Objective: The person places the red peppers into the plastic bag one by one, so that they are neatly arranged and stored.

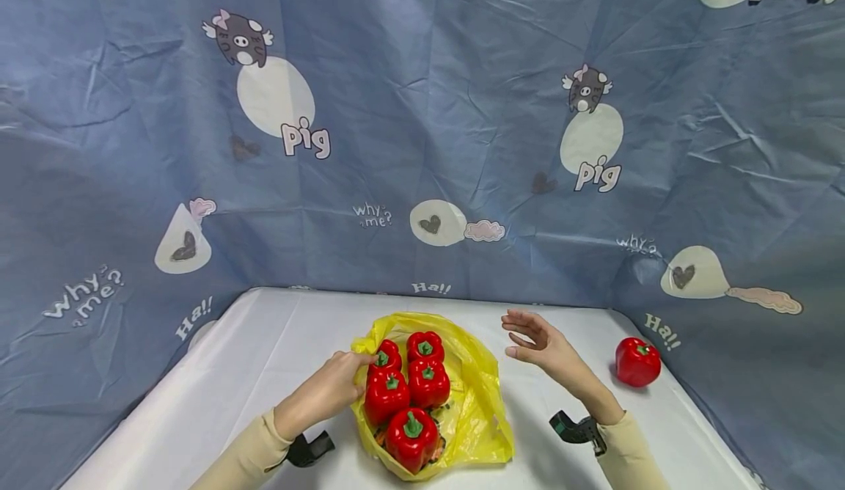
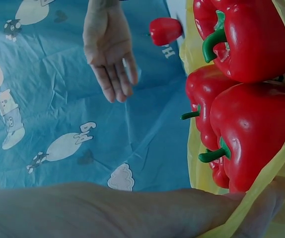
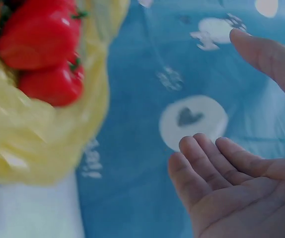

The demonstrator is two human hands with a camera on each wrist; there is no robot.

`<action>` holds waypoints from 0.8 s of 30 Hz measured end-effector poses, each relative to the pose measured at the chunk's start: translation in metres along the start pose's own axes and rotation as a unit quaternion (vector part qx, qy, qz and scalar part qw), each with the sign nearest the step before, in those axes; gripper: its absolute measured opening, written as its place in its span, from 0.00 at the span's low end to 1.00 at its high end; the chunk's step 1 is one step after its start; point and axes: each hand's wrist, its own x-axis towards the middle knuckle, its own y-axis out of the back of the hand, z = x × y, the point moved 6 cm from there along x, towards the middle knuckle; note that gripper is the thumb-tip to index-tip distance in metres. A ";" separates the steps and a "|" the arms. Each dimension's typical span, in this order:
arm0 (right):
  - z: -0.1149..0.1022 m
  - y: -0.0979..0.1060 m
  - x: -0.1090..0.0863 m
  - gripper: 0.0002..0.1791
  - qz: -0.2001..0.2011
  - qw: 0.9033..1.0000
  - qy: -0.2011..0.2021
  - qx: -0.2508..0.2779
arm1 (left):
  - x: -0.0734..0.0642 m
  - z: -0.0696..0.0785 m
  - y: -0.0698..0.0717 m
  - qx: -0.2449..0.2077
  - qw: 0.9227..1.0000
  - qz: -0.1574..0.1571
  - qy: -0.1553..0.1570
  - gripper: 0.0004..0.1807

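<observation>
A yellow plastic bag (image 1: 474,402) lies spread on the table with its mouth wide. Several red bell peppers (image 1: 429,383) with green stems are inside it, most of them in two rows. At the bag's left rim, my left hand (image 1: 332,386) pinches the plastic beside the peppers; in the left wrist view the yellow film (image 2: 266,186) crosses over part of its fingers. My right hand (image 1: 538,343) is raised off the bag's right side, fingers extended, thumb apart and palm bare, as the right wrist view also shows. Another red bell pepper (image 1: 637,362) sits alone at the table's right edge.
A white cloth covers the table (image 1: 277,343). Behind and on both sides hangs a blue printed curtain (image 1: 396,145) with pig drawings, meeting the table's edges. Each wrist wears a black strap (image 1: 576,428).
</observation>
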 end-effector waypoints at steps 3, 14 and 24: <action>-0.004 0.019 -0.004 0.38 0.025 1.000 0.002 -0.003 | 0.000 -0.001 0.000 0.003 1.000 -0.004 0.005 0.23; -0.018 0.069 -0.024 0.35 0.067 0.998 0.019 -0.001 | 0.000 -0.001 0.000 0.006 1.000 0.001 0.001 0.23; -0.018 0.117 -0.047 0.36 0.130 0.991 0.013 -0.014 | 0.000 -0.001 -0.001 0.007 1.000 0.002 -0.003 0.24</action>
